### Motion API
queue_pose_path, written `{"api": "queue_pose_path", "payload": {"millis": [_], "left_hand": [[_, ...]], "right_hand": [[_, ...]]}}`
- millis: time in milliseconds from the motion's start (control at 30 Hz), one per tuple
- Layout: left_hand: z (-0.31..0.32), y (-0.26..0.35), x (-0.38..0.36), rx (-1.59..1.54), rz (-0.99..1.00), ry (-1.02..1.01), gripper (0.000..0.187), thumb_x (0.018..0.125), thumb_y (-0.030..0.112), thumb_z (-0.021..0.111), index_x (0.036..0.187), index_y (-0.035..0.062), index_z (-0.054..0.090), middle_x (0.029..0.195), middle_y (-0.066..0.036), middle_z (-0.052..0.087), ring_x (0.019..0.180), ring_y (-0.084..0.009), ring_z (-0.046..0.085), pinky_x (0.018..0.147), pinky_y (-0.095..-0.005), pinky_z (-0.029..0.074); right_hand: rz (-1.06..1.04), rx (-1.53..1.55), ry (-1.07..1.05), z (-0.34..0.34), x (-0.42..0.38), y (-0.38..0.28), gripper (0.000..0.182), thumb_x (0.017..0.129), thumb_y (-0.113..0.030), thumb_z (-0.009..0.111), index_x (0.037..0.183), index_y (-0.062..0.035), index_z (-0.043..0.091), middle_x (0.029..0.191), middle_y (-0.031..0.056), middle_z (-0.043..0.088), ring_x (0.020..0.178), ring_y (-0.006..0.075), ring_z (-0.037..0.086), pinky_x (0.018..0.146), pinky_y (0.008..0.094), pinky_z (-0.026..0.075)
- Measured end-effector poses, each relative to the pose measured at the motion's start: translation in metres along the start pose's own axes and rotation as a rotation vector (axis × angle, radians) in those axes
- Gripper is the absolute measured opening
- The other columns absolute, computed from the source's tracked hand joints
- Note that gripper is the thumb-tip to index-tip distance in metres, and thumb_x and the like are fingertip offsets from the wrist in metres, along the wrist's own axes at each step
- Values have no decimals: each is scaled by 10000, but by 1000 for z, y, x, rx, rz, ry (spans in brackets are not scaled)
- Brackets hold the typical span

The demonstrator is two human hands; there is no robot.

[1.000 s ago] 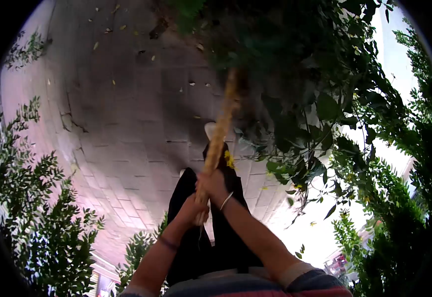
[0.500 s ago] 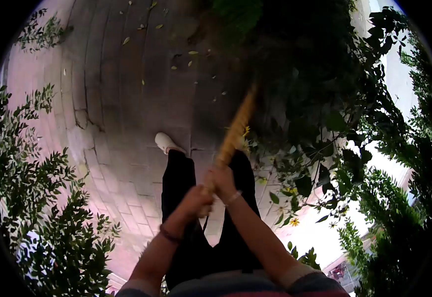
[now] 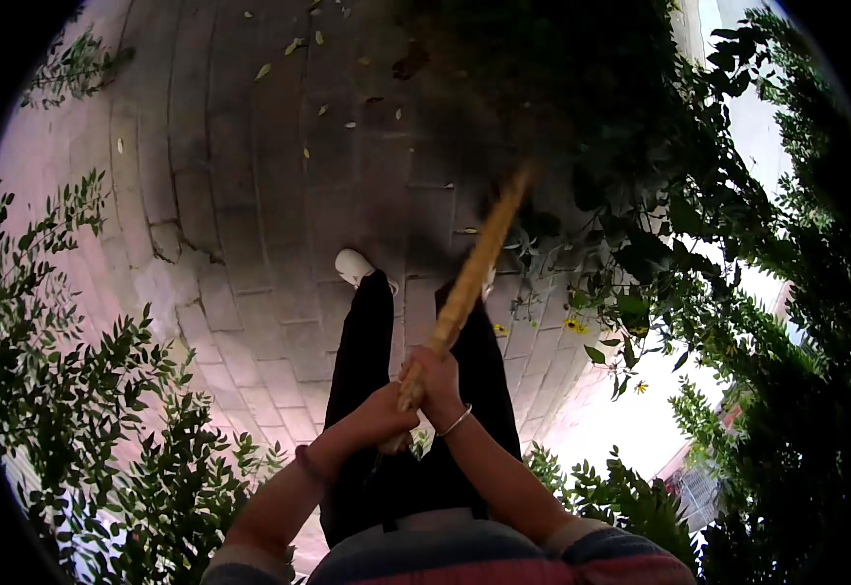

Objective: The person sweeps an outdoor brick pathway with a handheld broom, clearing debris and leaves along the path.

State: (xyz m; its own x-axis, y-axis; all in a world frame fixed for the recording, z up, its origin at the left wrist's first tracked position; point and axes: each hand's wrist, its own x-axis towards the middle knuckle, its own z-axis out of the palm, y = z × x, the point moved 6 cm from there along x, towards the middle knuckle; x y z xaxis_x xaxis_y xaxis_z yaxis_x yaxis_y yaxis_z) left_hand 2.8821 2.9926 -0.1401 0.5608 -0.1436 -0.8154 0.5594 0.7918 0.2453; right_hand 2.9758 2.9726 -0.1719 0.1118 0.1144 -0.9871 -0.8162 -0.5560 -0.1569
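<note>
A long, pale wooden pole (image 3: 474, 273) slants up and to the right from my hands, in front of my dark trousers. My left hand (image 3: 386, 413) is wrapped round it near its lower end. Just above and to the right, my right hand (image 3: 434, 381) grips the same pole, with a light bracelet at the wrist. The pole's far end blurs into dark shade beside leafy plants, so what is there cannot be made out.
Paving (image 3: 289, 224) with scattered fallen leaves spreads ahead. A white shoe (image 3: 354, 265) stands on it. Leafy branches (image 3: 650, 253) with yellow flowers (image 3: 575, 326) hang at the right, and more bushes (image 3: 84, 409) are at the left.
The pole's far end has shifted slightly right, with both hands still round it. The paving, shoe and plants have shifted in the view.
</note>
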Motion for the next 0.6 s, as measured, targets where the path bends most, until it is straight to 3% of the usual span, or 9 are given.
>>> {"api": "queue_pose_path", "payload": {"millis": [33, 133, 200, 267, 333, 400, 500, 567, 600], "left_hand": [[-5, -9, 12, 120, -18, -31, 313, 705, 81, 593, 971, -24, 467, 660, -68, 549, 517, -181, 578, 450, -304, 486], [-35, -24, 41, -36, -198, -33, 241, 692, 86, 608, 869, -47, 513, 631, -64, 549, 494, -174, 567, 441, -298, 475], [-78, -22, 26, -40, -57, 40, 227, 683, 79, 612, 856, -40, 524, 629, -64, 546, 492, -166, 561, 427, -286, 464], [-124, -5, -27, -313, -151, 162, 253, 680, 72, 610, 890, -32, 514, 643, -68, 542, 499, -159, 558, 412, -275, 454], [-159, 13, -69, -279, -51, 431, 314, 680, 51, 592, 957, -29, 468, 670, -84, 537, 493, -157, 548, 397, -271, 450], [-176, 37, -89, -285, 42, 528, 354, 682, 28, 570, 998, -30, 421, 682, -92, 527, 476, -166, 540, 395, -285, 459], [-160, 77, -90, -263, 141, 594, 363, 692, -9, 518, 1031, -17, 387, 685, -91, 523, 489, -177, 555, 411, -297, 475], [-148, 77, -87, -313, 285, 548, 386, 698, -15, 498, 1060, 4, 367, 706, -93, 530, 498, -177, 567, 416, -298, 479], [-145, 64, -82, -328, 249, 517, 403, 695, 0, 517, 1071, 4, 370, 723, -93, 539, 498, -171, 568, 421, -292, 482]], "right_hand": [[20, 89, 9, -13, 16, 18, 147, 802, -140, 554, 732, -21, 505, 600, 73, 534, 501, 186, 540, 464, 308, 462], [135, 221, -29, -18, 58, 62, 236, 813, -193, 524, 635, -38, 509, 585, 75, 532, 505, 205, 531, 482, 314, 458], [281, 264, -86, 20, 82, 81, 263, 831, -209, 492, 626, -47, 525, 586, 87, 544, 533, 196, 543, 521, 297, 454], [203, 138, -25, 86, 87, 90, 206, 815, -166, 534, 642, -56, 531, 610, 84, 547, 524, 191, 540, 502, 299, 456], [44, 55, -192, 163, 74, 67, 118, 796, -121, 573, 717, -44, 530, 628, 75, 537, 511, 180, 534, 483, 292, 455], [105, 75, -387, 221, 58, 40, 99, 788, -102, 585, 793, -33, 514, 643, 65, 527, 506, 161, 524, 479, 281, 453], [35, -92, -512, 249, 42, -8, 120, 791, -106, 583, 814, -27, 495, 634, 56, 516, 508, 147, 520, 468, 281, 450], [-75, -197, -479, 238, 34, -20, 118, 792, -107, 580, 809, -27, 496, 638, 56, 518, 509, 145, 522, 464, 280, 453], [-125, -248, -462, 229, 30, -21, 116, 793, -108, 579, 806, -27, 497, 640, 56, 519, 509, 144, 523, 462, 280, 454]]}}
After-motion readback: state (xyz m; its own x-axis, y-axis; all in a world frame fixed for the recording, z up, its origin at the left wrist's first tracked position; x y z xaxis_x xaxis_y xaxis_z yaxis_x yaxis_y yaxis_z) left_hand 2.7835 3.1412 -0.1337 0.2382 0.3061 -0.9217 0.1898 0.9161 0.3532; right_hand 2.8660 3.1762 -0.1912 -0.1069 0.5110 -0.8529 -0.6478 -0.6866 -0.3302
